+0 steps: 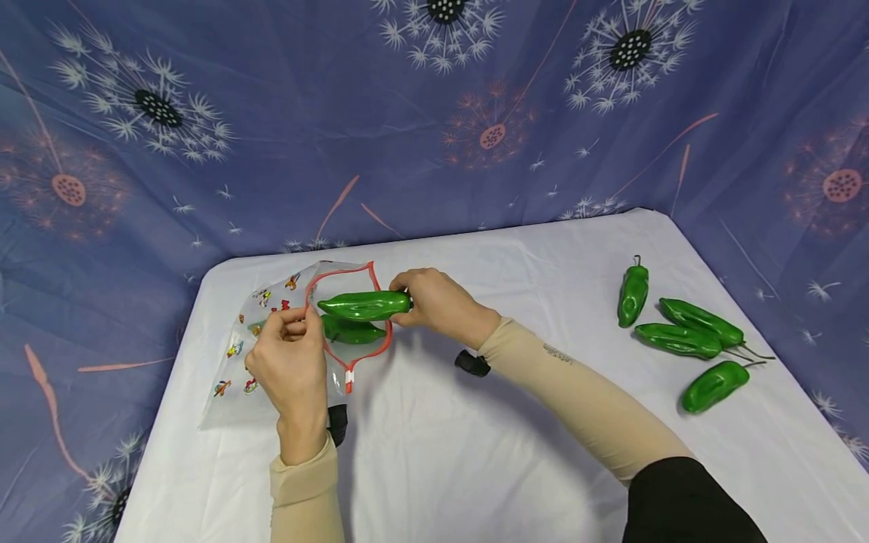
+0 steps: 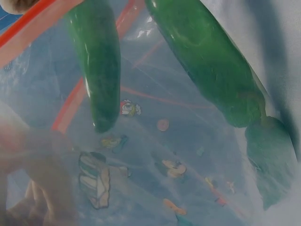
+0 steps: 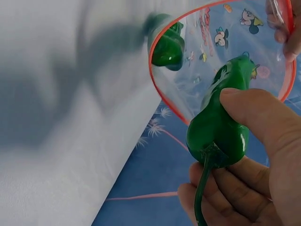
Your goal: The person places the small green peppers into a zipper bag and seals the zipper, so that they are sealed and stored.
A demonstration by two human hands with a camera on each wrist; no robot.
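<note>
A clear zip bag (image 1: pixel 231 400) with cartoon prints and a red zip edge lies at the table's left, its mouth spread towards the right. My left hand (image 1: pixel 288 362) pinches the bag's rim. With the thumb on top and fingers beneath, my right hand (image 3: pixel 263 141) grips a green pepper (image 3: pixel 218 127) near its stem end. The pepper's tip points into the bag's mouth in the right wrist view. Inside the bag lies another green pepper (image 1: pixel 353 332); the left wrist view shows a further green pepper (image 2: pixel 273 160) deeper in, seen through the plastic.
Several green peppers (image 1: pixel 679 341) with stems lie on the white-covered table (image 1: pixel 502 467) at the right. A black strap piece (image 1: pixel 471 363) shows under my right wrist, another black piece (image 1: pixel 337 424) beside my left wrist. A blue dandelion-print curtain (image 1: pixel 285 136) hangs behind the table.
</note>
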